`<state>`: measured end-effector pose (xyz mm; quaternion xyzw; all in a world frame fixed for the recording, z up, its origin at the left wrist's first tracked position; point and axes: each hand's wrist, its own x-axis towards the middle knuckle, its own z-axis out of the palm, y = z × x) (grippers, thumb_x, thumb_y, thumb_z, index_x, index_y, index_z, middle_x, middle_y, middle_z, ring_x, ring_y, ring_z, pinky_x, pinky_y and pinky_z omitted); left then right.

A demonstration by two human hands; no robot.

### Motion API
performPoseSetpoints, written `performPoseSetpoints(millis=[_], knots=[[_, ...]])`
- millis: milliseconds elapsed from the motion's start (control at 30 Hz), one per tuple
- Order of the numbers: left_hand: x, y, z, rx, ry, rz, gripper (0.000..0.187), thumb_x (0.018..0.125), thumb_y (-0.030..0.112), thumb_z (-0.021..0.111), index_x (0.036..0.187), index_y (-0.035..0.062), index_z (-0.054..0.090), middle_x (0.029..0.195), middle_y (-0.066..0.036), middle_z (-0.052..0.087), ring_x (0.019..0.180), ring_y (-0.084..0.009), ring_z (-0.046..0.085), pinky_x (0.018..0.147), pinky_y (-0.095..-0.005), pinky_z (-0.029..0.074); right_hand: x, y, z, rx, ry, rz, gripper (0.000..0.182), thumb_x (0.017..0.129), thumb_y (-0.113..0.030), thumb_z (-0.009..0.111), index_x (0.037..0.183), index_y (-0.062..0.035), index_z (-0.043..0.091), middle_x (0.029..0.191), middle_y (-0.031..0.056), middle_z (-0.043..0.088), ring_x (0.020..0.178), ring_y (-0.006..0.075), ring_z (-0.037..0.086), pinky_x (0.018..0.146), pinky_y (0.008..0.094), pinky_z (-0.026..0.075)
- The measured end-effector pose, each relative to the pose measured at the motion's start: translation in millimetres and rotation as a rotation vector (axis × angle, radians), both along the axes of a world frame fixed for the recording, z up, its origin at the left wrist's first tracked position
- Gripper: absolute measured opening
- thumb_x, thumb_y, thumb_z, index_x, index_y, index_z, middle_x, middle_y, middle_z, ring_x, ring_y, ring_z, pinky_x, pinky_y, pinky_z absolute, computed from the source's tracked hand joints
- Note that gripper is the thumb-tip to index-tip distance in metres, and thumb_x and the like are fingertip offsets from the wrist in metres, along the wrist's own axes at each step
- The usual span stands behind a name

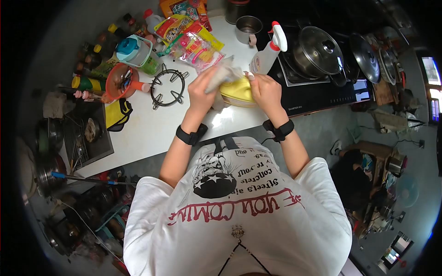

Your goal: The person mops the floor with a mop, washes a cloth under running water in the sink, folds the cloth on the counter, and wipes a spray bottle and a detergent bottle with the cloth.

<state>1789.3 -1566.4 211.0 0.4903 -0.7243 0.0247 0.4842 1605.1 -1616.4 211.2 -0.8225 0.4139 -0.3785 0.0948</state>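
Observation:
Over the white counter, my left hand (203,89) is closed around a crumpled greyish cloth (225,76). The cloth lies against a yellow rounded object (238,90) with a paler band along its lower edge; I cannot make out its exact kind. My right hand (266,93) grips the right side of this object, thumb on top. Hands and cloth hide part of it. Just behind my right hand stands a spray bottle (264,57) with a red and white head. Clear plastic packaging (195,49) with pink and yellow parts is behind my left hand.
A black burner grate (168,88) lies on the counter (147,124). Left are an orange strainer (120,82), a teal-lidded jug (133,51) and a dark sink (87,138). A metal mug (248,30) is behind; a lidded pot (318,51) sits on the right cooktop.

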Motion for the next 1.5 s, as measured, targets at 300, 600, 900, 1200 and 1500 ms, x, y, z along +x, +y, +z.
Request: performPoseSetpoints(millis=[300, 600, 900, 1200, 1500], knots=[[-9.4, 11.3, 11.4, 0.168, 0.478, 0.147, 0.030, 0.064, -0.001, 0.065, 0.094, 0.0000, 0.061, 0.099, -0.013, 0.060, 0.094, -0.0230, 0.058, 0.080, -0.0301, 0.046, -1.1, 1.1, -2.6, 0.002, -0.004, -0.060, 0.028, 0.085, -0.023, 0.047, 0.070, -0.0046, 0.063, 0.069, 0.0088, 0.062, 0.062, 0.0249, 0.058, 0.054, 0.0337, 0.046], [15.1, -24.8, 55.2, 0.159, -0.387, -0.248, 0.048, 0.062, -0.004, 0.056, 0.109, 0.0062, 0.054, 0.109, -0.011, 0.054, 0.099, -0.0279, 0.053, 0.083, -0.0350, 0.045, -1.1, -1.1, 9.3, 0.007, 0.075, 0.022, 0.028, 0.085, -0.022, 0.046, 0.070, -0.0036, 0.060, 0.063, 0.0107, 0.059, 0.058, 0.0270, 0.057, 0.052, 0.0355, 0.045], [2.6, -18.7, 8.1, -0.155, -0.284, -0.054, 0.030, 0.068, 0.005, 0.053, 0.097, 0.0046, 0.059, 0.100, -0.012, 0.058, 0.092, -0.0263, 0.057, 0.075, -0.0321, 0.048, -1.3, -10.7, 8.9, 0.053, 0.112, 0.002, 0.028, 0.085, -0.022, 0.046, 0.067, -0.0048, 0.061, 0.063, 0.0109, 0.059, 0.056, 0.0273, 0.057, 0.050, 0.0363, 0.044], [4.1, -13.9, 47.6, 0.284, -0.090, -0.140, 0.034, 0.066, 0.016, 0.063, 0.098, 0.0039, 0.061, 0.088, -0.015, 0.061, 0.075, -0.0264, 0.060, 0.067, -0.0322, 0.049, -9.6, -10.6, 3.4, 0.012, 0.149, 0.157, 0.023, 0.085, -0.018, 0.046, 0.078, -0.0035, 0.062, 0.068, 0.0117, 0.060, 0.062, 0.0274, 0.058, 0.055, 0.0345, 0.046], [0.5, -14.5, 11.6, -0.019, -0.083, -0.161, 0.027, 0.065, 0.004, 0.060, 0.092, 0.0064, 0.063, 0.097, -0.012, 0.061, 0.093, -0.0247, 0.058, 0.080, -0.0316, 0.047, -5.3, -13.5, 4.1, 0.078, 0.140, 0.013, 0.025, 0.082, -0.018, 0.047, 0.065, -0.0036, 0.058, 0.061, 0.0125, 0.057, 0.055, 0.0288, 0.056, 0.049, 0.0366, 0.044]])
